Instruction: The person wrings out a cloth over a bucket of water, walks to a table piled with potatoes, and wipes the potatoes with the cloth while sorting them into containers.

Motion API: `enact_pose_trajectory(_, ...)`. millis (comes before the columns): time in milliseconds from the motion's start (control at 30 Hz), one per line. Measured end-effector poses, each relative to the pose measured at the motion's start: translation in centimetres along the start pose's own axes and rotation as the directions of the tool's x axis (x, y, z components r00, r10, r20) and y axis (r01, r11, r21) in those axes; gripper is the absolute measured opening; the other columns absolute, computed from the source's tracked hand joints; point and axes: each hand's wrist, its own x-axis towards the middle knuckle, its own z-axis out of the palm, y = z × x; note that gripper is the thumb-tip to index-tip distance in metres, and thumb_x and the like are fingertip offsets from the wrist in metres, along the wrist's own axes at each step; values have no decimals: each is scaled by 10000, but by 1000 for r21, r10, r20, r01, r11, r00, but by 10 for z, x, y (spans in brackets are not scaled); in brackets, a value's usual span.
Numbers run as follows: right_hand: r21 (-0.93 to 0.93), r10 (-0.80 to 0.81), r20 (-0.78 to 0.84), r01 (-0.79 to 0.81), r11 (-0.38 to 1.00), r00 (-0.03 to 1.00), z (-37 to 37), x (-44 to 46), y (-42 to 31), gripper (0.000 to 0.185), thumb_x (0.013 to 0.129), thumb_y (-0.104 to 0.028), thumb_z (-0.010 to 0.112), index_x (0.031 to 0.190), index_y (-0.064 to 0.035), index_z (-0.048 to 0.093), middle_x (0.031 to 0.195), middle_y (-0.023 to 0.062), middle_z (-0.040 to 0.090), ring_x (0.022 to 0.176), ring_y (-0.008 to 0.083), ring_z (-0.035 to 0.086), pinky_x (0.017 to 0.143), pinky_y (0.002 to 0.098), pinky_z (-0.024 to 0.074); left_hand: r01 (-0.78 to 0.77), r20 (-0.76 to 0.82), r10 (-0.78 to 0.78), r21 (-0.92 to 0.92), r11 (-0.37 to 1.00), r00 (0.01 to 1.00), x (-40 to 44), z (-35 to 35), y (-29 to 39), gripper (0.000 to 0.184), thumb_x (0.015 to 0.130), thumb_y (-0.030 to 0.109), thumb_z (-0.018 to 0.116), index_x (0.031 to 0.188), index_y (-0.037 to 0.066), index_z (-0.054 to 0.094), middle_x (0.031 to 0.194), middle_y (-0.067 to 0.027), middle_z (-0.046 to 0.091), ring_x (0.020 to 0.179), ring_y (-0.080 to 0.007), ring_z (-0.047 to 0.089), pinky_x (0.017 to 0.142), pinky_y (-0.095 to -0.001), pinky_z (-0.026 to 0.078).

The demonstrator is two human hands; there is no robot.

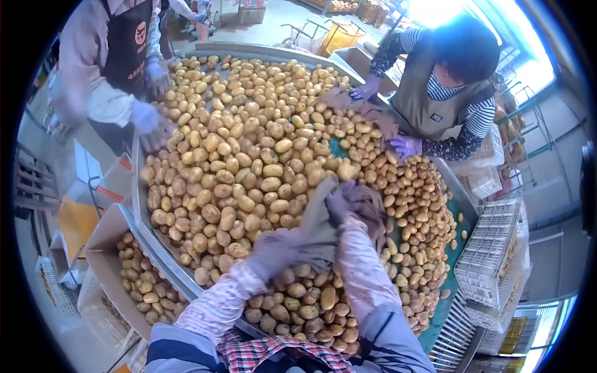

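Note:
A heap of potatoes point(249, 143) lies on a metal-edged sorting table in front of me. Over the near part of the heap is a grey-brown cloth point(320, 224), bunched and folded. My gloved right hand point(339, 204) is closed on its upper part. My gloved left hand point(275, 250) grips the lower left edge of the same cloth, its fingers partly hidden and slightly blurred. Potatoes lie around both hands and below my wrists.
Across the table on the right, a co-worker's purple-gloved hands point(405, 146) touch another brown cloth point(357, 109). At the left, another person's gloved hand point(149, 121) is at the heap. A cardboard box of potatoes point(109, 239) and stacked white crates point(488, 248) flank the table.

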Motion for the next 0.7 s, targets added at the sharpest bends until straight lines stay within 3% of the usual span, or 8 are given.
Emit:
enact_pose_trajectory(133, 8, -140, -205, 145, 989, 969, 65, -6, -59, 663, 893, -374, 566, 1467, -87, 399, 1529, 179, 331, 1437, 331, 283, 1118, 506, 303, 140, -152, -122, 115, 983, 981, -57, -53, -15, 405, 806, 233, 663, 1183, 90, 634, 1011, -182, 652, 913, -365, 629, 800, -434, 506)
enact_pose_trajectory(267, 268, -337, -248, 399, 877, 908, 58, -54, -67, 470, 877, -263, 659, 1267, -6, 604, 1290, 165, 596, 1154, 270, 586, 981, 395, 453, 147, -359, -108, 83, 986, 927, -102, -47, -51, 459, 783, 231, 702, 1220, 104, 642, 950, -176, 663, 860, -356, 652, 787, -422, 520)
enact_pose_trajectory(367, 763, -425, -254, 450, 464, 869, 32, -51, -35, 423, 836, -217, 719, 1202, -25, 631, 1070, 111, 676, 969, 258, 638, 902, 351, 487, 252, -336, -335, -268, 930, 880, -100, -77, -22, 514, 760, 141, 712, 1266, 105, 631, 995, -176, 666, 909, -328, 657, 832, -385, 514)
enact_pose_trajectory(433, 889, -350, -400, 451, 76, 847, -3, -70, -37, 338, 822, -156, 732, 1108, 13, 665, 909, 95, 701, 815, 247, 658, 838, 325, 508, 73, -474, -127, -132, 989, 871, -81, -104, -4, 543, 747, 76, 708, 1284, 86, 622, 1031, -154, 683, 972, -292, 657, 871, -366, 501)
enact_pose_trajectory(533, 770, -305, -625, 631, -93, 718, -49, -93, -61, 379, 853, -168, 707, 1152, 47, 620, 1014, 145, 677, 946, 268, 638, 916, 371, 480, -59, -644, 86, 64, 996, 760, -48, -132, 22, 555, 768, 10, 632, 1319, 48, 585, 1170, -157, 652, 1099, -291, 615, 958, -357, 467)
enact_pose_trajectory(633, 414, -219, -846, 857, 308, 487, -45, -86, -99, 555, 838, -212, 722, 1295, 37, 528, 1213, 188, 602, 1126, 318, 568, 1020, 383, 421, 13, -745, 206, 276, 961, 635, -23, -135, 20, 623, 792, 55, 612, 1405, 58, 499, 1353, -197, 541, 1275, -346, 495, 1061, -414, 393)
enact_pose_trajectory(667, 35, -274, -925, 774, 632, 265, -22, -61, -105, 784, 826, -355, 716, 1446, -8, 385, 1472, 219, 395, 1370, 374, 367, 1130, 466, 313, 60, -771, 230, 328, 943, 594, -12, -130, 11, 655, 801, 94, 621, 1437, 70, 467, 1412, -213, 494, 1333, -372, 445, 1092, -445, 364)
enact_pose_trajectory(700, -73, -436, -803, 660, 748, 406, -1, -53, -111, 819, 824, -401, 699, 1473, -38, 357, 1511, 215, 335, 1405, 391, 302, 1135, 514, 282, 122, -704, 214, 394, 911, 677, -4, -115, -2, 698, 805, 162, 632, 1466, 88, 421, 1456, -224, 428, 1368, -386, 388, 1113, -481, 316)
